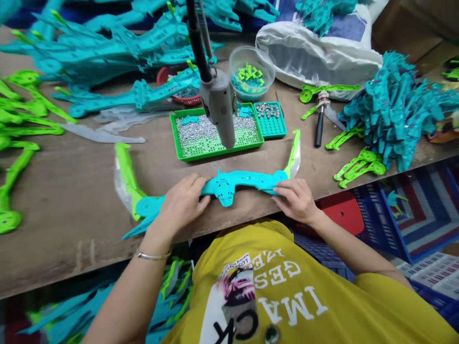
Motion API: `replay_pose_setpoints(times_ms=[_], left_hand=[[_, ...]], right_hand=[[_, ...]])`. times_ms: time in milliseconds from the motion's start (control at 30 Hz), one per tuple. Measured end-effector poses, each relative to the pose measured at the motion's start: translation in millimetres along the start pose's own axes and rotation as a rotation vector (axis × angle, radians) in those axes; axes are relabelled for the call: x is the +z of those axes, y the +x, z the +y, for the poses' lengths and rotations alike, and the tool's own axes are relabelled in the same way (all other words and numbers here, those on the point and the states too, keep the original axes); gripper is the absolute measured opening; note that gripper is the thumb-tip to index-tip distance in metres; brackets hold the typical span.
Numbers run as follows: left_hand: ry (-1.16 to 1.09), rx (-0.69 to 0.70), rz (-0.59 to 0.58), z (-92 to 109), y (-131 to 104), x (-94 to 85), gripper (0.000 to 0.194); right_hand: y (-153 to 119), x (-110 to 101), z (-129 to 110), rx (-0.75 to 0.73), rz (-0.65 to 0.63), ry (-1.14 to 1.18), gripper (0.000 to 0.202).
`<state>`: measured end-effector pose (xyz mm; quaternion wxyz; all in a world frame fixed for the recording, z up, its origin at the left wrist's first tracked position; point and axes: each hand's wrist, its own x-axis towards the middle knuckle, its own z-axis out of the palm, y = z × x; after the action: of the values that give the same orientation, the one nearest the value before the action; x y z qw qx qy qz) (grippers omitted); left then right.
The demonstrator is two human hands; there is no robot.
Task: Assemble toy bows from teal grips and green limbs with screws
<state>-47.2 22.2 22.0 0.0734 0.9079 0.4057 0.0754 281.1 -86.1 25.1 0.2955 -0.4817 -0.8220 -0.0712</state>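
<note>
"Yellow shirt [344, 306] is filling 6 o'clock, nearest the lens. Hands?"

"Left grip [182, 200], 8 o'clock, is wrapping over one limb of the teal bow-shaped piece [247, 179]; right grip [296, 198], 4 o'clock, is holding the other limb's end with its fingertips."

"Where's the piece sitting?"

"It's lying by the near edge of the bench [53, 229], mid-frame, spanning 8 to 3 o'clock. Lime arms [125, 165] are sticking out at both ends, clear strips [121, 188] running alongside."

"Handling?"

"Looking like hard plastic: I'm guessing light, stiff, slightly slick. Strips are looking thin, so probably fragile. I'd be holding both teal limbs, either side of the central hub [224, 188]."

"What are we missing?"

"Left grip is covering its limb's middle; undersides aren't showing. Hanging grey driver [223, 110] is blocking part of the green tray [201, 156], 12 o'clock. Teal stacks [118, 52] at 10 are running off the top, blurring. Blue crates [382, 215] toward 4 are smearing too."
</note>
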Motion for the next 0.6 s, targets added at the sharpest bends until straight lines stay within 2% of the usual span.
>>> replay_pose_setpoints(times_ms=[100, 167, 233, 333, 400, 500, 533, 600], left_hand=[[0.031, -0.049, 0.180, -1.7, -4.9, -4.8, 0.026], [0.059, -0.085, 0.255, -4.1, -9.7, -8.6, 0.023], [0.069, -0.127, 0.309, -7.8, -14.7, -10.4, 0.018], [0.066, -0.167, 0.359, -8.2, -20.1, -13.0, 0.014], [0.054, -0.133, 0.346, 1.1, -19.7, -18.3, 0.026], [0.029, -0.011, 0.294, 28.7, -9.7, -30.0, 0.058], [0.021, 0.033, 0.284, 38.9, -4.1, -33.2, 0.063], [0.017, 0.087, 0.274, 55.3, 8.0, -36.3, 0.056]], right_hand=[[24.8, -12.2, -2.6, 0.138, -0.077, 0.017, 0.041], [40.4, -12.1, -5.3, 0.177, -0.152, -0.032, 0.049], [51.5, -5.1, -9.8, 0.181, -0.206, -0.074, 0.050], [58.8, 9.5, -18.5, 0.162, -0.227, -0.104, 0.040], [60.1, 16.5, -23.9, 0.150, -0.223, -0.130, 0.032], [61.2, 20.4, -29.0, 0.162, -0.229, -0.154, 0.029], [61.8, 20.6, -29.8, 0.169, -0.237, -0.151, 0.029], [63.2, 20.8, -30.5, 0.176, -0.253, -0.132, 0.029]])
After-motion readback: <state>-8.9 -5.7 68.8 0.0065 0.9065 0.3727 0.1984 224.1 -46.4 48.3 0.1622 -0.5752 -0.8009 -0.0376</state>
